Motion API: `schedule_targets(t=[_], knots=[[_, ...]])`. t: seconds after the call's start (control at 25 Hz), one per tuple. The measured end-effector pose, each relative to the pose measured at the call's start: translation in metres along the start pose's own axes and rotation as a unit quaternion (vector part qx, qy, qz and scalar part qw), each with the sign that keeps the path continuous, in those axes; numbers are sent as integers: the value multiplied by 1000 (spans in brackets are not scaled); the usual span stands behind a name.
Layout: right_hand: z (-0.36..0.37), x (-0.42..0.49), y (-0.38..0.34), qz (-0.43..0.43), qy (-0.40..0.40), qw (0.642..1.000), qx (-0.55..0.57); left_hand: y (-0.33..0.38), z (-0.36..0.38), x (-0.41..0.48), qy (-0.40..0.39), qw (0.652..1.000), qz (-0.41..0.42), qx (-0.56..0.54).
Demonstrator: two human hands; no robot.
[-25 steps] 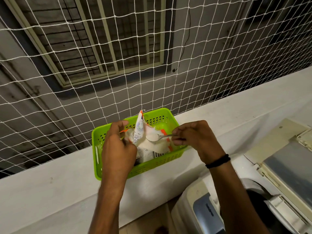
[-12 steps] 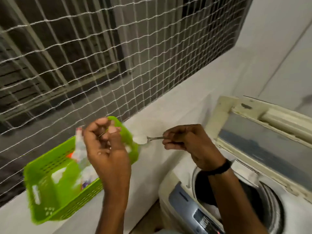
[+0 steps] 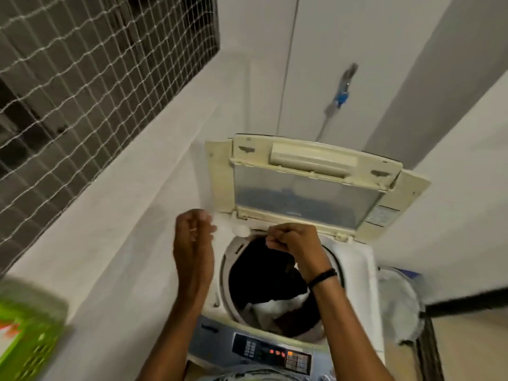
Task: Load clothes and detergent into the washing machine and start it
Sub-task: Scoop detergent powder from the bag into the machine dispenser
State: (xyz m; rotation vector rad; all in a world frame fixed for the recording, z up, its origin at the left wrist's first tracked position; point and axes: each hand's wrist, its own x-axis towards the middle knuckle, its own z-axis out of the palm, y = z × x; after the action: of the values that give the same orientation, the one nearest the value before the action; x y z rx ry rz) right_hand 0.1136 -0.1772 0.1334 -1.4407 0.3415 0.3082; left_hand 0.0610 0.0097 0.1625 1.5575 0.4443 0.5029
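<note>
The top-loading washing machine (image 3: 204, 335) stands below me with its lid (image 3: 305, 196) raised. Dark clothes (image 3: 264, 273) and a white garment (image 3: 277, 305) lie in the drum. My right hand (image 3: 291, 240) pinches the handle of a spoon (image 3: 242, 231) heaped with white detergent powder, held over the drum's far left rim. Just left of the spoon, my left hand (image 3: 193, 235) hovers with loosely curled fingers and holds nothing. The control panel (image 3: 275, 353) at the front shows lit orange indicators.
The green basket (image 3: 27, 334) with the detergent packet sits on the white ledge (image 3: 110, 215) at lower left, blurred. White netting (image 3: 82, 78) covers the opening above it. A white cloth (image 3: 354, 270) drapes the machine's right side beside a pale mesh hamper (image 3: 398, 303). A tap (image 3: 343, 92) is on the wall.
I turned right from the basket to the machine. My right hand carried the filled spoon over the drum rim. My left hand let go of the packet and followed.
</note>
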Motion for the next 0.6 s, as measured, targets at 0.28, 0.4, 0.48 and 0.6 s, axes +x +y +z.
schedule_targets(t=[0.28,0.4,0.48,0.6], knots=[[-76,76,76,47,194,980,-16,-118,88,16,-215,952,-99,192],[-82,90,93,3,246,941,-233,-149,112,19,-270,922,-169,222],[-79,96,108,-33,222,915,-336,-166,122,21,-287,907,-204,230],[-66,91,125,-66,153,892,-420,-185,129,19,-312,888,-225,252]])
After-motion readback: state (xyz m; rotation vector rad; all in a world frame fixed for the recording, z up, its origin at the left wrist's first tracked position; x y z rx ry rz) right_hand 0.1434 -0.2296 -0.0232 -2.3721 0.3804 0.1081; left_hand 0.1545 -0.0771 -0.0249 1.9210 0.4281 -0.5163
